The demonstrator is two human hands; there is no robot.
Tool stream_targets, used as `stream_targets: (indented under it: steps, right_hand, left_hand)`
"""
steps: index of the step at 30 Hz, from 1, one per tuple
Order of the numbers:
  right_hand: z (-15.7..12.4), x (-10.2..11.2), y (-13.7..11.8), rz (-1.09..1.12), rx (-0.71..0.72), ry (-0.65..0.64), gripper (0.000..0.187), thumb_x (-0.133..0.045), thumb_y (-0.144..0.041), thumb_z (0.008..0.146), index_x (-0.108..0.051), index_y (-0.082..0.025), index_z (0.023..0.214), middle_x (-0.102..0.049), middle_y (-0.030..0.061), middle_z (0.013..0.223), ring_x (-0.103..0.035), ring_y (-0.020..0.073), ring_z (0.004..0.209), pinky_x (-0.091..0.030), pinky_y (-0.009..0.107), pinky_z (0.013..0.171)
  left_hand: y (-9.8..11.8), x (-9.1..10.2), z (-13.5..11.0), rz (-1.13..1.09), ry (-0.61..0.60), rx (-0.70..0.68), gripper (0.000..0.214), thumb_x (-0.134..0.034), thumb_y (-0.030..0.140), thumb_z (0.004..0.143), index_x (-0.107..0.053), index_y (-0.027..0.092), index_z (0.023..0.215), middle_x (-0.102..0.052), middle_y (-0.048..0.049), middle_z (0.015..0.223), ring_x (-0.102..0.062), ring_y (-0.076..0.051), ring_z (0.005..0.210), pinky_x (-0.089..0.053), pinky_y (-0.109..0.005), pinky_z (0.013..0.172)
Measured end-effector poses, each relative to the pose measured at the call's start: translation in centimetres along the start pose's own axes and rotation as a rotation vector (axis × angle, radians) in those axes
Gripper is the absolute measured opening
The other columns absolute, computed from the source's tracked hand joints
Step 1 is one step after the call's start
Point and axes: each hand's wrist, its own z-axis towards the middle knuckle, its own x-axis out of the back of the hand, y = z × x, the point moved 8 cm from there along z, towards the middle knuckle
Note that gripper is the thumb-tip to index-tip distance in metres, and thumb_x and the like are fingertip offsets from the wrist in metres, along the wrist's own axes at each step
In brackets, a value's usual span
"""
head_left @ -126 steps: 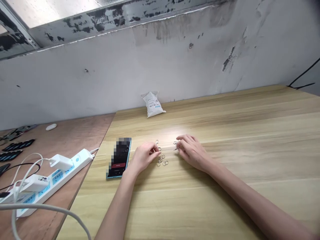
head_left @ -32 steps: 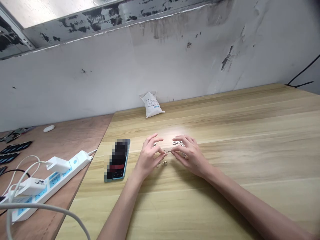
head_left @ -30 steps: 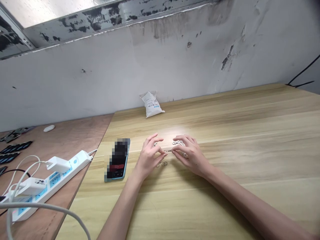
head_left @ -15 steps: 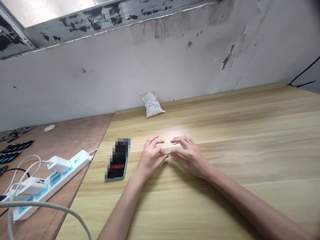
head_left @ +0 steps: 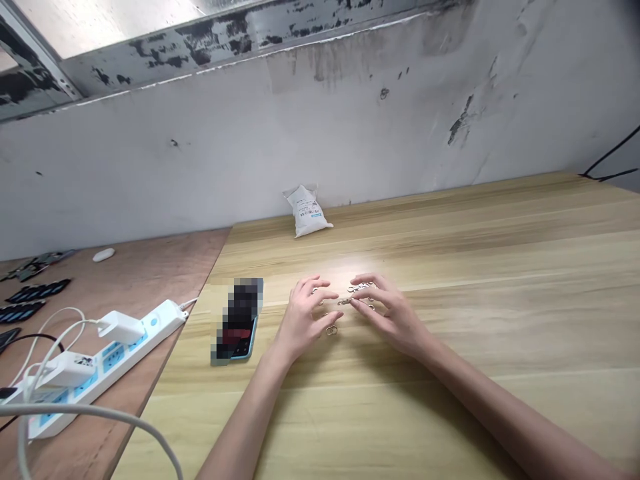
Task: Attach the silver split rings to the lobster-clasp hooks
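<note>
My left hand (head_left: 303, 319) hovers over the wooden table with thumb and fingers apart, holding nothing. Between the thumb and finger of my right hand (head_left: 393, 313) is a small metal clasp (head_left: 344, 303), its tip pointing toward my left hand. Below my left thumb lie small metal rings (head_left: 331, 330). More metal clasps (head_left: 359, 288) rest under the fingers of my right hand, which partly hide them. Other small metal pieces show between my left fingers, too covered to make out fully.
A phone (head_left: 244, 348), partly blurred out, lies left of my left hand. Against the wall leans a white plastic packet (head_left: 309, 212). On the brown table (head_left: 165, 267) at left sit a power strip (head_left: 163, 323) with chargers, cables and a white oval object (head_left: 103, 255).
My left thumb and finger have parted and let go of the small metal piece. My right hand has drawn slightly right and up, still pinching the clasp.
</note>
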Motion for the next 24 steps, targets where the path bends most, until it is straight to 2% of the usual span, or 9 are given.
stream_targets:
  steps: [2,6,9,12,15,17,20,24]
  right_hand:
    - [0.0,-0.1,0.3,0.074,-0.070,0.009,0.015,-0.054,-0.030,0.096,-0.068,-0.025,0.091,-0.062,0.0080,0.112,-0.059,0.0246,0.109,-0.050,0.042,0.091]
    - [-0.1,-0.1,0.5,0.098,-0.105,0.023,0.016,-0.054,-0.032,0.095,-0.069,-0.026,0.091,-0.062,0.0078,0.112,-0.059,0.0252,0.110,-0.049,0.043,0.093]
    - [-0.2,-0.2,0.7,0.043,-0.085,0.016,0.017,-0.054,-0.032,0.095,-0.068,-0.025,0.088,-0.063,0.0089,0.115,-0.059,0.0266,0.114,-0.050,0.046,0.094]
    - [-0.3,-0.2,0.5,-0.110,-0.010,0.035,0.015,-0.056,-0.029,0.094,-0.068,-0.023,0.086,-0.058,0.0111,0.131,-0.049,0.0304,0.129,-0.043,0.053,0.102]
    - [-0.4,-0.6,-0.6,-0.291,0.087,0.052,0.015,-0.055,-0.023,0.092,-0.067,-0.021,0.084,-0.042,0.0128,0.150,-0.033,0.0342,0.141,-0.031,0.061,0.109]
    - [-0.5,-1.0,-1.3,-0.362,0.122,0.052,0.016,-0.054,-0.019,0.092,-0.066,-0.019,0.082,-0.038,0.0141,0.153,-0.028,0.0346,0.144,-0.027,0.062,0.111]
    - [-0.6,-1.5,-2.4,-0.425,0.145,0.073,0.019,-0.052,-0.016,0.092,-0.065,-0.017,0.078,-0.041,0.0162,0.151,-0.028,0.0343,0.144,-0.026,0.061,0.112]
    - [-0.7,-1.9,-2.9,-0.457,0.145,0.083,0.019,-0.052,-0.015,0.092,-0.065,-0.017,0.077,-0.045,0.0163,0.148,-0.035,0.0314,0.141,-0.027,0.058,0.114]
  left_hand:
    - [0.6,0.2,0.0,-0.001,0.034,-0.035,0.014,-0.067,0.026,0.087,-0.071,0.026,0.101,-0.063,-0.0060,0.119,-0.047,-0.027,0.128,-0.039,-0.049,0.106]
    - [1.2,0.8,-0.1,0.008,0.096,-0.063,0.011,-0.065,0.024,0.089,-0.073,0.028,0.096,-0.066,-0.0040,0.115,-0.049,-0.025,0.126,-0.040,-0.048,0.105]
    - [1.0,1.3,-0.2,0.061,0.139,-0.041,0.010,-0.064,0.025,0.089,-0.073,0.028,0.091,-0.064,-0.0041,0.119,-0.047,-0.026,0.128,-0.038,-0.050,0.106]
    - [1.3,1.4,-0.2,0.201,0.143,-0.066,0.011,-0.063,0.025,0.090,-0.073,0.027,0.086,-0.061,-0.0051,0.125,-0.041,-0.028,0.135,-0.032,-0.056,0.111]
    - [1.9,0.6,-0.2,0.386,0.092,-0.141,0.015,-0.060,0.023,0.091,-0.071,0.024,0.081,-0.060,-0.0065,0.130,-0.039,-0.029,0.139,-0.025,-0.060,0.115]
    - [2.4,0.0,-0.3,0.487,0.073,-0.178,0.018,-0.059,0.021,0.090,-0.069,0.022,0.076,-0.059,-0.0072,0.133,-0.039,-0.029,0.140,-0.022,-0.060,0.117]
    - [3.3,-0.9,-0.6,0.606,0.070,-0.215,0.021,-0.056,0.015,0.090,-0.067,0.020,0.072,-0.058,-0.0081,0.136,-0.038,-0.029,0.141,-0.018,-0.060,0.120]
    - [4.5,-2.2,-0.8,0.683,0.049,-0.209,0.022,-0.052,0.012,0.091,-0.069,0.019,0.078,-0.055,-0.0103,0.141,-0.036,-0.028,0.143,-0.015,-0.061,0.121]
